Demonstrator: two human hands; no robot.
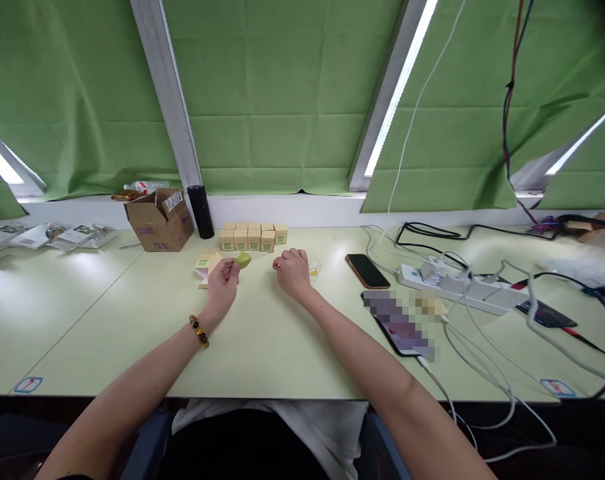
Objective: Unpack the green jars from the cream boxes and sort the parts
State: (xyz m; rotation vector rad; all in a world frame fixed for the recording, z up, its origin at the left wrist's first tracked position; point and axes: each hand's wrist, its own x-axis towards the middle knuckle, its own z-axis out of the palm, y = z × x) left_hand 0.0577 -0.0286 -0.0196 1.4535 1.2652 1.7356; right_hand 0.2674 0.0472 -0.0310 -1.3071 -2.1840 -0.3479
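Head view: a cardboard box (162, 232) stands beside a black cylinder (201, 213). Next, an opened small carton (209, 261) lies partly hidden by the left hand (223, 285), whose thumb and fingers pinch a small green piece (243, 259) in front of grouped cream cartons (253, 241). The right hand (293, 273) has its fingers bent inward; whether they grip anything, I cannot tell. Just beside it sits a clear dish (319, 268), then a smartphone (367, 271) and a power strip (475, 300).
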